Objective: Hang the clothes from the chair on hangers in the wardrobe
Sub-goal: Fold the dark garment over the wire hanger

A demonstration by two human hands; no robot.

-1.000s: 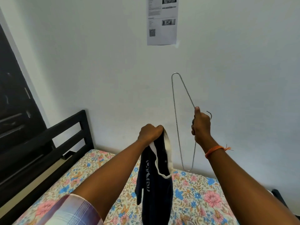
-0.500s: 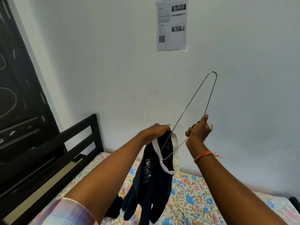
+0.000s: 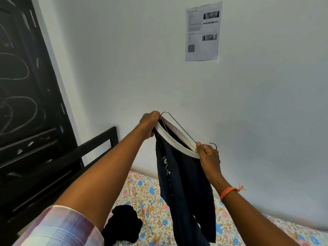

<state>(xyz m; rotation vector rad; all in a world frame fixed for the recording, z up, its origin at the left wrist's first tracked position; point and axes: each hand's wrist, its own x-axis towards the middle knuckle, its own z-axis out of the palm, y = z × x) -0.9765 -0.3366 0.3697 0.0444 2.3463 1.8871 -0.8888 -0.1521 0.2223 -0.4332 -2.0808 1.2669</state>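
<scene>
A: Left to right, quick. What have your hands got?

B: Your left hand (image 3: 149, 124) is curled tight round the white neckband of the navy shirt (image 3: 184, 189), up at the band's 10 o'clock end. Your right hand (image 3: 208, 156) pinches the band's 4 o'clock end together with the wire hanger (image 3: 179, 126), hook poking out past your knuckles.

A: Where's the shirt?

B: Dangling between your hands, above the floral bed (image 3: 152, 192). A black garment (image 3: 122, 224) lies on the bed at 7 o'clock from it.

A: Handling?

B: Looks soft, light, floppy; it'll sag and slide off thin wire. The hanger looks springy and slick. Hold the ribbed band, not the body, and keep the wire by its neck.
</scene>
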